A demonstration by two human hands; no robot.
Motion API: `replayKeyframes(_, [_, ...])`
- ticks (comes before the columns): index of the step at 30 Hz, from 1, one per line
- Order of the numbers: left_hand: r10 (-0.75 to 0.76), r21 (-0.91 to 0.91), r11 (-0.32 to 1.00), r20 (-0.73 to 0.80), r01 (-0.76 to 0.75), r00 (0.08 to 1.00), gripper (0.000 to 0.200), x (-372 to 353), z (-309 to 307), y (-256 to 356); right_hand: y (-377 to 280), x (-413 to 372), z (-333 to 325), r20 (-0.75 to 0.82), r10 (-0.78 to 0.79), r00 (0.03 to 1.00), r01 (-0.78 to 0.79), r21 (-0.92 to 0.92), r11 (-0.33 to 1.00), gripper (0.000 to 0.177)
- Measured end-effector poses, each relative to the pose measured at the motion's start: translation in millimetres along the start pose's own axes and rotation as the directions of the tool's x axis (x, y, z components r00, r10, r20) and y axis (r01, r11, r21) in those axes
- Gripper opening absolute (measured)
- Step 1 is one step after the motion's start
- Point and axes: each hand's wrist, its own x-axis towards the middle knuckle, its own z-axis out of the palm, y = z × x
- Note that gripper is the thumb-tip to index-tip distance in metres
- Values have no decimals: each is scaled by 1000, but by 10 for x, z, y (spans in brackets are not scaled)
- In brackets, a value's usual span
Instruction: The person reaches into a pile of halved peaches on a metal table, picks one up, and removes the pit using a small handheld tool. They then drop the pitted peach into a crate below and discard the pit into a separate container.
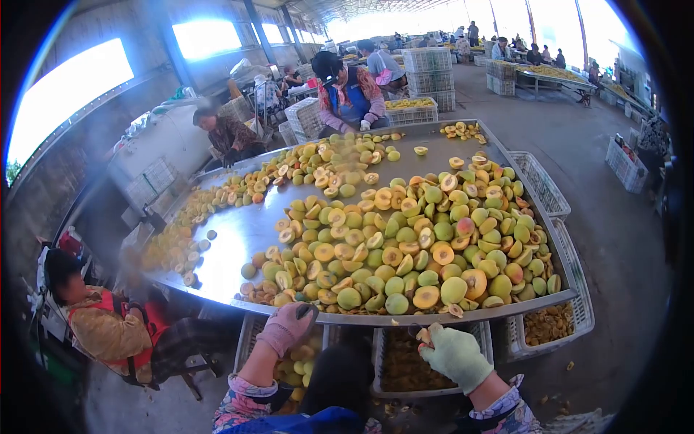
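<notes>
At the near edge of a metal table (246, 217), my left hand (288, 329) in a pink glove is closed, its dark-tipped fingers by the rim. Whatever it may hold is hidden. My right hand (457, 356), in a pale green glove, is closed in front of the same edge. A small orange-brown piece (425, 335) and a thin dark loop show at its fingertips, too small to name surely. Halved yellow-green peaches (426, 253) lie heaped on the table in front of both hands, many with cut faces up.
Below the table edge, a crate (244, 346) with peach halves stands at left and another crate (486, 340) with brown scraps under my right hand. More crates (582, 289) line the right side. Co-workers (123, 325) sit at the left and far sides (350, 98).
</notes>
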Motion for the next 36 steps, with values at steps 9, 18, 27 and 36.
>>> replayKeyframes(9, [170,356,929,-160,-104,972,63,1692,324,176,83,92,124,-42,-139,989,140,13,990,29])
replayKeyframes(18, [-3,667,740,140,-92,990,77,3167,883,363,93,219,176,-15,-108,994,108,-15,994,27])
replayKeyframes(27, [20,726,685,58,-56,998,48,3089,842,196,51,213,166,29,-85,996,86,-16,996,29])
replayKeyframes(36, [175,-776,401,586,486,791,44,1191,730,990,-39,207,62,-236,90,968,21,428,904,24])
